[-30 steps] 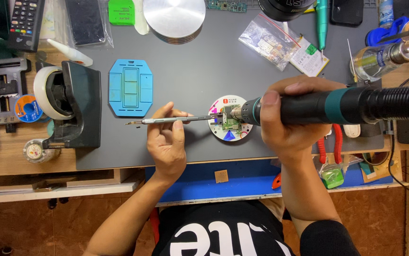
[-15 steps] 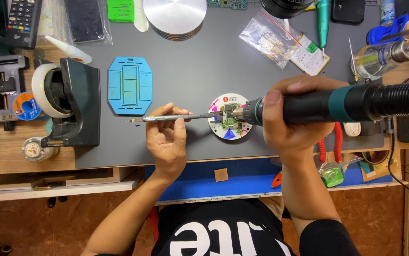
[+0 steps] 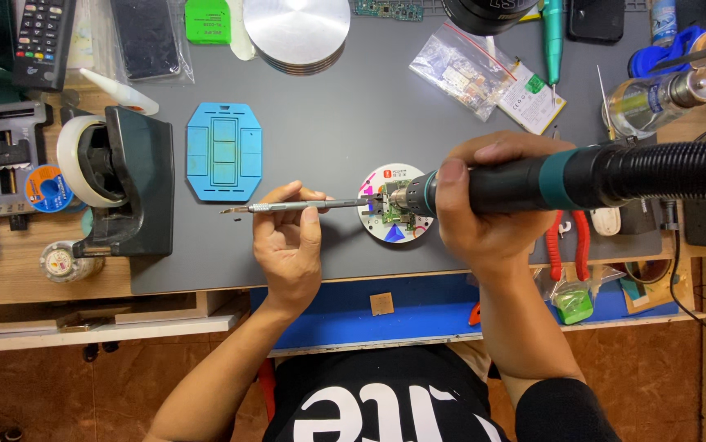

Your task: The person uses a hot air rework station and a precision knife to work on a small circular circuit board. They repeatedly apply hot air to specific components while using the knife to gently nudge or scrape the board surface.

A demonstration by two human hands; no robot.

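Grey bench mat (image 3: 312, 106) carries a round white disc (image 3: 385, 233) with a small circuit board (image 3: 395, 214) (mid-mat). Left hand (image 3: 287, 245) pinches tweezers (image 3: 304, 207); right hand (image 3: 488, 209) grips a hot-air handle (image 3: 516, 182), nozzle over the board.

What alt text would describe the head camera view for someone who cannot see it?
Seen from above, a person's right hand aims a hot-air tool at a small circuit board on a round white disc, while the left hand steadies it with tweezers on a grey mat.
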